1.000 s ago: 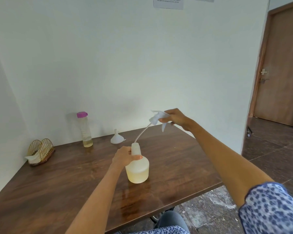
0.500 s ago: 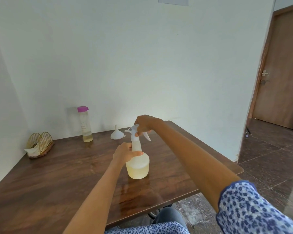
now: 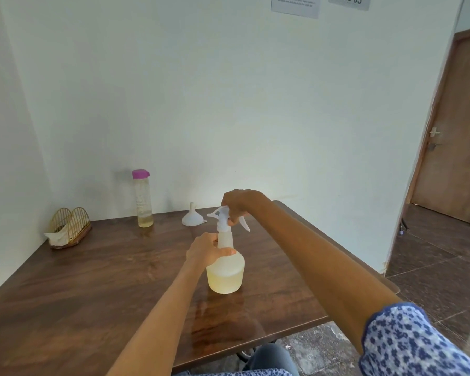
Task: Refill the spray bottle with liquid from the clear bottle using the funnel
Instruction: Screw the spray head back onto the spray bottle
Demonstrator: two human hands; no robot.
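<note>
Wooden table [image 3: 92,280], spray bottle [image 3: 225,270] neck in left hand [image 3: 205,251] grip, nozzle half-hidden under clutching right hand [image 3: 238,203].

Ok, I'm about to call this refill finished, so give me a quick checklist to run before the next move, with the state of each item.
1. Spray bottle upright on the table: ok.
2. Left hand grips the bottle at its neck to steady it: ok.
3. Right hand grips the spray head, which sits on the neck: ok.
4. Spray head screwed fully tight: cannot tell.
5. Funnel out of the bottle, set upside down on the table near the wall: ok.
6. Clear bottle upright with its pink cap on, a little liquid left at the bottom: ok.
</note>
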